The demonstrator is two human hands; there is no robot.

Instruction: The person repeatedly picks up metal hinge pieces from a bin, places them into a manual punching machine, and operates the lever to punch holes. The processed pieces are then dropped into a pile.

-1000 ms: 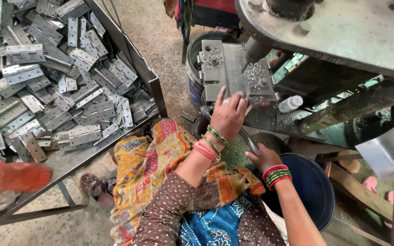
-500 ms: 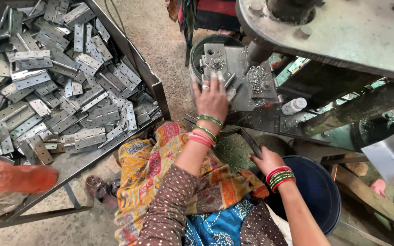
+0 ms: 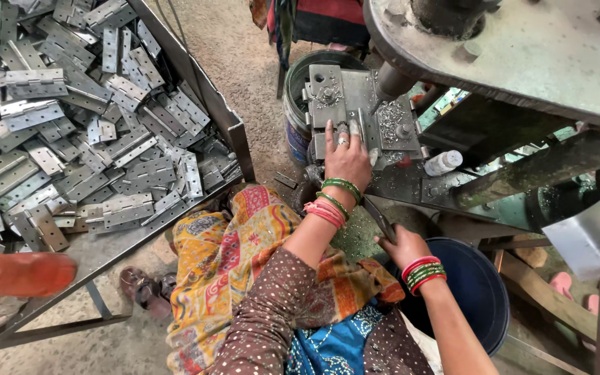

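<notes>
Seated worker, viewed from above, at a heavy press. Left hand point(image 3: 347, 158) lies flat on the die block point(image 3: 345, 104) beneath the ram, fingers stretched forward and slightly apart, fingertips on a pale metal piece point(image 3: 355, 130) sitting in the die; the flat, extended hold looks like a way to slide or seat the piece without curling fingers under the tool. Whether that piece is a hinge leaf I cannot tell, since the hand covers most of it. Right hand point(image 3: 401, 244) sits low beside the lap, closed around a dark slim bar point(image 3: 378, 217) that angles up toward the press, probably a lever or tool kept within easy grasp. Green and red bangles on both wrists. Metal chips lie scattered over the die surface, right of the left hand. A sheet-metal tray point(image 3: 234, 128) on the worker's left holds a deep loose pile of flat steel hinges point(image 3: 85, 132), set at arm's reach so stock can be drawn sideways. A dark blue tub point(image 3: 477, 292) stands just beside the right forearm, placed low under the press edge. A small white bottle point(image 3: 442, 162) lies on the press bed, right of the die.
</notes>
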